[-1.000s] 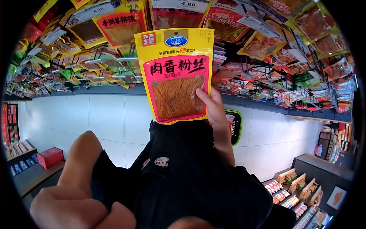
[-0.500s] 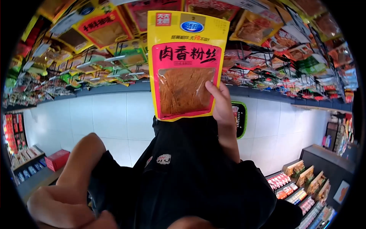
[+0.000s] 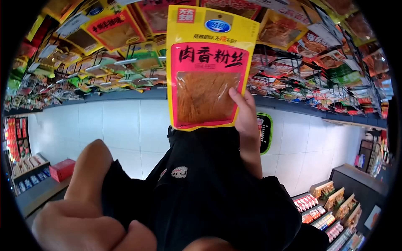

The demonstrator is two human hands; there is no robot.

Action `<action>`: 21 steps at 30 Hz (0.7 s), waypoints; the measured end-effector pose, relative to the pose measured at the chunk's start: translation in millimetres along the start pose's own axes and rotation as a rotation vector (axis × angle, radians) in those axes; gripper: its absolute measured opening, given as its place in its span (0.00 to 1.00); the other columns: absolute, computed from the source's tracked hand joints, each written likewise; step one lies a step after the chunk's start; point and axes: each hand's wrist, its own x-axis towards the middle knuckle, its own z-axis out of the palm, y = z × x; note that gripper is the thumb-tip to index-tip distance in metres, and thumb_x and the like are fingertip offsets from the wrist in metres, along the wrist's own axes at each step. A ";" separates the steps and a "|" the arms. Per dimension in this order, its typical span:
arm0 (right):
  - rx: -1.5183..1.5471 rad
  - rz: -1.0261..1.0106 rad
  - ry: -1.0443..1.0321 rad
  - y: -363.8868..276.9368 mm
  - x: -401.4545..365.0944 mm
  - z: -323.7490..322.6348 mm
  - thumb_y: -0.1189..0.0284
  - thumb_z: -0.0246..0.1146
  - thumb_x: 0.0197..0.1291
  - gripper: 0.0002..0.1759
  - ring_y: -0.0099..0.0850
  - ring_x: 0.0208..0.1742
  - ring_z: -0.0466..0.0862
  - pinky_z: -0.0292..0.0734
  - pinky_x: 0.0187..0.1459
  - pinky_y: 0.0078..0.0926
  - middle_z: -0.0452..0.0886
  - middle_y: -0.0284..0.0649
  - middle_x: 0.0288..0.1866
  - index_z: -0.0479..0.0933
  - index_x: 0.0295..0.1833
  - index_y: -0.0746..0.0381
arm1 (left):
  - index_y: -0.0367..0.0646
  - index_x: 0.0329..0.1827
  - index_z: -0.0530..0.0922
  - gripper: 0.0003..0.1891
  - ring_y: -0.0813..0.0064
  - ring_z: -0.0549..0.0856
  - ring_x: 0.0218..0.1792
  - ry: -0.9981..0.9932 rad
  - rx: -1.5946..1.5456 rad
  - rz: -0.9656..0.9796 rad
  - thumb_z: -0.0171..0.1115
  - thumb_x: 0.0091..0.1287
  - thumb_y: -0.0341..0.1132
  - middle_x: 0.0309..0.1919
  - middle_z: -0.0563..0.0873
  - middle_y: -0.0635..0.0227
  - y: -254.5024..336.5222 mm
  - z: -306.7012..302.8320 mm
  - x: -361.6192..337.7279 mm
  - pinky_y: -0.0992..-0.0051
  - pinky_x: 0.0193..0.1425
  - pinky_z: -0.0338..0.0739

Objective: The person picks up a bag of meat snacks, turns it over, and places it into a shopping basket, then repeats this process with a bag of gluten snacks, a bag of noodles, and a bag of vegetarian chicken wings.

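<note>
A yellow and pink snack packet (image 3: 209, 83) with a clear window showing brown food inside is held up in front of me. My right hand (image 3: 247, 115) grips its lower right edge, with the thumb across the front and the other fingers mostly hidden behind. The packet's printed face is turned toward me, tilted slightly. At the lower left, my left hand (image 3: 94, 228) is raised close to the camera on a bent arm. Its fingers are curled in, and nothing shows in them.
Hanging racks of packets (image 3: 142, 58) fill the far side. A green-rimmed black basket (image 3: 266, 134) stands on the pale tiled floor (image 3: 121, 125), right of my legs. Shelves of goods (image 3: 322, 209) are at lower right; a red box (image 3: 63, 169) rests on a counter at left.
The packet and my right hand have shifted slightly up and to the right, with the packet tilting a little. My left hand has moved right and shows larger, with its curled fingers more visible.
</note>
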 end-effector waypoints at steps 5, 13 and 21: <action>0.039 -0.003 -0.034 -5.1 -2.3 0.8 0.74 0.58 0.61 0.10 0.17 0.43 0.74 0.67 0.46 0.15 0.78 0.30 0.41 0.75 0.48 0.65 | 0.36 0.36 0.67 0.19 0.73 0.71 0.14 -0.029 -0.024 -0.004 0.46 0.70 0.47 0.19 0.75 0.62 5.2 -2.9 9.4 0.77 0.13 0.67; 0.029 0.014 -0.045 -2.5 1.4 -5.6 0.74 0.58 0.61 0.10 0.17 0.44 0.75 0.68 0.46 0.15 0.78 0.30 0.41 0.75 0.48 0.64 | 0.36 0.36 0.68 0.13 0.74 0.71 0.13 0.002 -0.067 -0.009 0.54 0.66 0.39 0.20 0.75 0.61 4.6 1.1 5.7 0.74 0.15 0.72; 0.036 0.049 -0.053 -1.8 0.2 -5.4 0.75 0.58 0.61 0.11 0.20 0.44 0.75 0.68 0.48 0.18 0.78 0.32 0.43 0.74 0.48 0.65 | 0.38 0.33 0.69 0.15 0.73 0.70 0.15 -0.046 -0.100 -0.126 0.48 0.70 0.43 0.20 0.75 0.62 -3.4 4.4 17.7 0.70 0.15 0.73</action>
